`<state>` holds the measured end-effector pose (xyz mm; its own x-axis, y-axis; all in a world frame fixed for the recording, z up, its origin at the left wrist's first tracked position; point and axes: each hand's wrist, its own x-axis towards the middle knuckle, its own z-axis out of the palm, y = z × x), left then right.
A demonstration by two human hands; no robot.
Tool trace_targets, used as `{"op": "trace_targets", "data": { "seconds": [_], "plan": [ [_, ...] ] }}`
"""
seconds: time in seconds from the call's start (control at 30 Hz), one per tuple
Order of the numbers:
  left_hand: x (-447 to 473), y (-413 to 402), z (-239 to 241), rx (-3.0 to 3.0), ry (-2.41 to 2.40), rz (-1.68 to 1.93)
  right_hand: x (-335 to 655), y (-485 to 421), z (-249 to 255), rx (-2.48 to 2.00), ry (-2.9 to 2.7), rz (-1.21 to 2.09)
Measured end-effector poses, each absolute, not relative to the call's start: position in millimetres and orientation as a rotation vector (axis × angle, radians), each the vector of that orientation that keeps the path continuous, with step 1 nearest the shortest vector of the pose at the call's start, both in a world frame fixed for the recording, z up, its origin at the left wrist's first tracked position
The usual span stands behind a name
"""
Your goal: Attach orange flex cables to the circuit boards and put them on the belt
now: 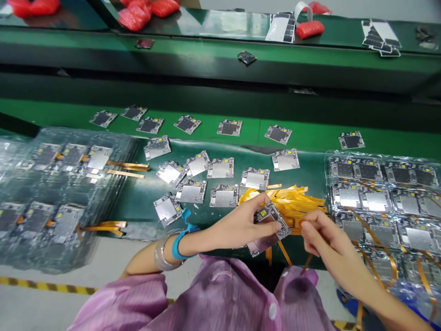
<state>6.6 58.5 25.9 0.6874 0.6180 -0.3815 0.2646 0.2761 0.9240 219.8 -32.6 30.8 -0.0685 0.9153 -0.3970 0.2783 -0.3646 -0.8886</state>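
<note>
Tilted above the near table edge, a circuit board (264, 243) with a silver shield plate is gripped by my left hand (246, 225), thumb across its face. To its right, my right hand (322, 234) pinches an orange flex cable (308, 263) that hangs down from the fingers. The cable's upper end is hidden by the fingertips. Behind both hands lies a pile of orange flex cables (292, 196) on the green mat. Several loose circuit boards with silver shields (222, 196) lie left of and beyond my left hand.
Clear plastic trays with boards stand at left (132, 147) and right (327, 158). More boards (229, 128) rest on the green conveyor (310, 120) beyond. Red bundles (310, 29) and black-and-white label sheets (280, 27) sit on the upper ledge.
</note>
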Motion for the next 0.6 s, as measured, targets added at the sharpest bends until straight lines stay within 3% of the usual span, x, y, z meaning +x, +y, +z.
{"op": "trace_targets", "data": {
  "seconds": [0.27, 0.6],
  "plan": [
    [8.9, 61.9, 29.9, 1.293, 0.733, 0.132, 218.8, -30.4, 27.6, -1.662, -1.054, 1.761],
    [7.5, 62.8, 26.4, 1.354, 0.733, 0.077, 220.5, -32.4, 27.7, -1.672, -1.030, 1.817]
  ]
}}
